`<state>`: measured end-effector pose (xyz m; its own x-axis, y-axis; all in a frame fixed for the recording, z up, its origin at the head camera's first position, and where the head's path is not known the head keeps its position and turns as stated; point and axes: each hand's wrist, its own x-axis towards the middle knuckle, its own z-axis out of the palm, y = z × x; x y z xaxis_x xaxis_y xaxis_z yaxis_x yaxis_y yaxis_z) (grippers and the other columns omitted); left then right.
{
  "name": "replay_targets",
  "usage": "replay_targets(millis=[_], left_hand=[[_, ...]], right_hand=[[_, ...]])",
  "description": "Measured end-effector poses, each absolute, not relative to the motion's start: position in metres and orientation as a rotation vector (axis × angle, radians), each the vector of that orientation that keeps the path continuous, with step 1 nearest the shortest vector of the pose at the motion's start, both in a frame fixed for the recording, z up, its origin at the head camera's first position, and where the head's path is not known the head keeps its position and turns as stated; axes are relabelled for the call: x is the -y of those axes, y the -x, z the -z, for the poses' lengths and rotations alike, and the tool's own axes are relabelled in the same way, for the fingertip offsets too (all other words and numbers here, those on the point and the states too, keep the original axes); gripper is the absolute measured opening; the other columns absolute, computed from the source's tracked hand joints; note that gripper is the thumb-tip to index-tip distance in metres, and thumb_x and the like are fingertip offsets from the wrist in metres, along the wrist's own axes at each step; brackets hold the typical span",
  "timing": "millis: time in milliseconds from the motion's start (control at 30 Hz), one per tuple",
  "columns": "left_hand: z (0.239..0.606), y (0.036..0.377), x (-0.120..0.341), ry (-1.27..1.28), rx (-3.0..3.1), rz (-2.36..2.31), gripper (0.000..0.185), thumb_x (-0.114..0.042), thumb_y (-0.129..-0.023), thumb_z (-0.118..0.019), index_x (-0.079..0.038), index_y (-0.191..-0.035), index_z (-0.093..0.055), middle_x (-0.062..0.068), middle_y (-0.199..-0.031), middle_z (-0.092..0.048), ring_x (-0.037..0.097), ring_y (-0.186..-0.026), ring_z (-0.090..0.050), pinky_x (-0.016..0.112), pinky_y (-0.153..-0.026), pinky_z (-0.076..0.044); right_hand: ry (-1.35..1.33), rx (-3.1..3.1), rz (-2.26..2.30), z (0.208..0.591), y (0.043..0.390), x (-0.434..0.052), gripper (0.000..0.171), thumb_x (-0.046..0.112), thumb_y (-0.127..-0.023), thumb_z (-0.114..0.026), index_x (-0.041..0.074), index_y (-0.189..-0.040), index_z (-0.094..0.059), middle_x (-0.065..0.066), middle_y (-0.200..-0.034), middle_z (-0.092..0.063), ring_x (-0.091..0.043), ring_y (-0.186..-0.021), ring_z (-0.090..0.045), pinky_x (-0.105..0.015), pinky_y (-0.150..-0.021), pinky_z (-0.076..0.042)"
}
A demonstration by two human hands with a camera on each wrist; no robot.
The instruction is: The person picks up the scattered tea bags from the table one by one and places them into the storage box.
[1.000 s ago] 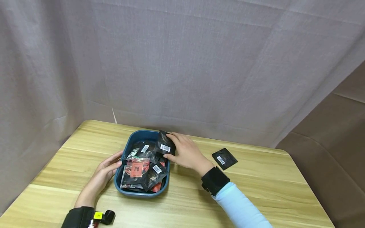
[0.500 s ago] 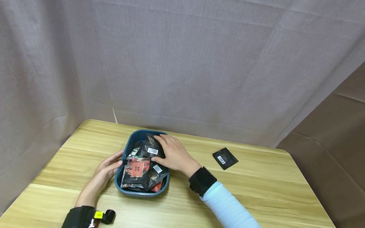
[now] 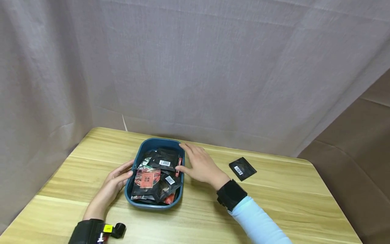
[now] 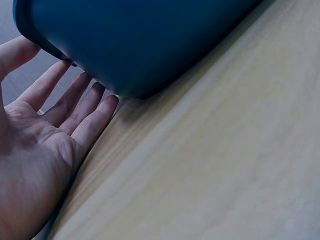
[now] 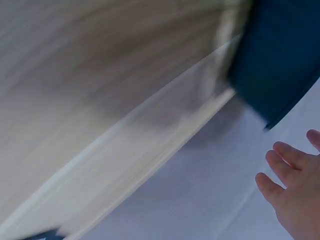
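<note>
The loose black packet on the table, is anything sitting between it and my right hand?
Nothing visible does. The loose black packet lies alone on the wooden table, apart from the right hand, which is open beside the blue tray. Only bare tabletop separates them.

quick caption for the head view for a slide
Left hand steadies a blue tray of packets; right hand open beside it.

Bare hands, black wrist bands (image 3: 230,194), light blue right sleeve (image 3: 259,223), yellow tag (image 3: 106,229) on left band
</note>
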<state>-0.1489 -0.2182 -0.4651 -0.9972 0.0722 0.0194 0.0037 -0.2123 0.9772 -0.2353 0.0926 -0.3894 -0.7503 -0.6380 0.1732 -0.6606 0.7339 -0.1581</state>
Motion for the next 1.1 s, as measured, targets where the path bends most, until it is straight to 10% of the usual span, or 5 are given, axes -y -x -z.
replay_targets(millis=[1100], left_hand=[[0.465, 0.146, 0.222, -0.059, -1.954, -2.392, 0.060, -0.011, -0.101, -0.052, 0.011, -0.150, -0.027, 0.030, -0.149, -0.031, 0.002, -0.112, -0.056, 0.022, -0.092, -0.049]], right_hand=[[-0.570, 3.052, -0.151, 0.427, 0.234, -0.282, 0.075, 0.046, -0.092, -0.067, -0.005, -0.143, -0.046, -0.033, -0.139, -0.047, -0.051, -0.124, -0.047, -0.063, -0.098, -0.039]])
